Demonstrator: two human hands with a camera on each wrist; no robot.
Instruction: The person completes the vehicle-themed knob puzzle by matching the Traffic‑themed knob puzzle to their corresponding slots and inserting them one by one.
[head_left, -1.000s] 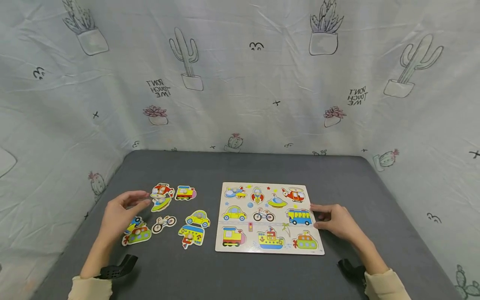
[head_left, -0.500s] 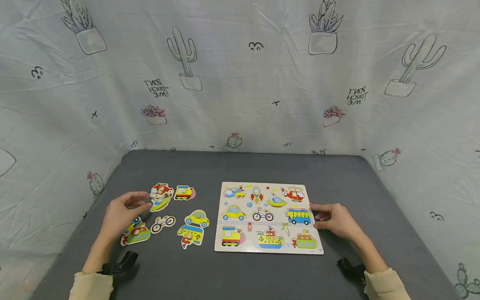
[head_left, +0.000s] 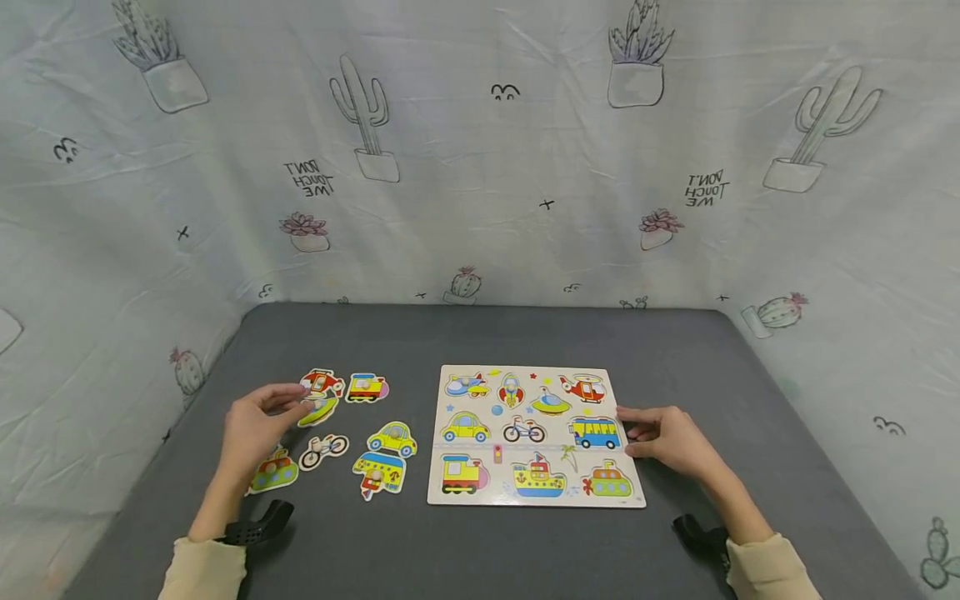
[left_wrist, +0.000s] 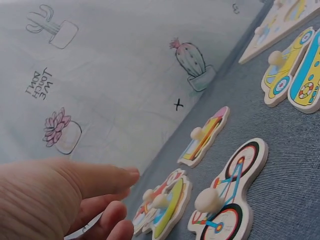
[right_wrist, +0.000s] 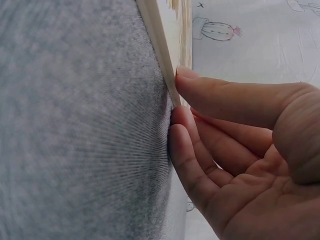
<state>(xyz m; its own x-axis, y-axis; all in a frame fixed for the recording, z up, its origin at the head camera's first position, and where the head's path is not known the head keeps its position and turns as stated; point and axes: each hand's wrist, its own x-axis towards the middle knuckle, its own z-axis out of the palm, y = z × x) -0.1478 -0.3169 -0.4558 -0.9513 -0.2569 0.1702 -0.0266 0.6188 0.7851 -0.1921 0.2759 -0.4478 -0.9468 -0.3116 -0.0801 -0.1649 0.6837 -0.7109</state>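
Observation:
My left hand [head_left: 258,425] hovers over the left side of the table, fingers loosely bent and holding nothing. Its fingertips are close to the red helicopter piece [head_left: 322,382] and the yellow-green flying saucer piece [head_left: 318,412]. In the left wrist view, the saucer's round wooden knob [left_wrist: 160,201] stands just beyond the fingers. My forearm partly covers the green submarine piece [head_left: 274,471]. My right hand [head_left: 671,437] pinches the right edge of the wooden puzzle board [head_left: 555,433]. In the right wrist view the thumb [right_wrist: 225,100] lies on top of that edge, with fingertips at its underside.
Right of my left hand lie a train piece [head_left: 367,387], a bicycle piece [head_left: 324,450] and a yellow car piece [head_left: 392,439]. A ship piece [head_left: 382,468] is overlapped by a rocket piece [head_left: 371,485]. Patterned cloth [head_left: 465,167] hangs around the grey table [head_left: 480,550].
My left hand has shifted slightly right, closer over the helicopter and saucer pieces, and its arm now covers more of the submarine pile. The right hand stays on the board's edge.

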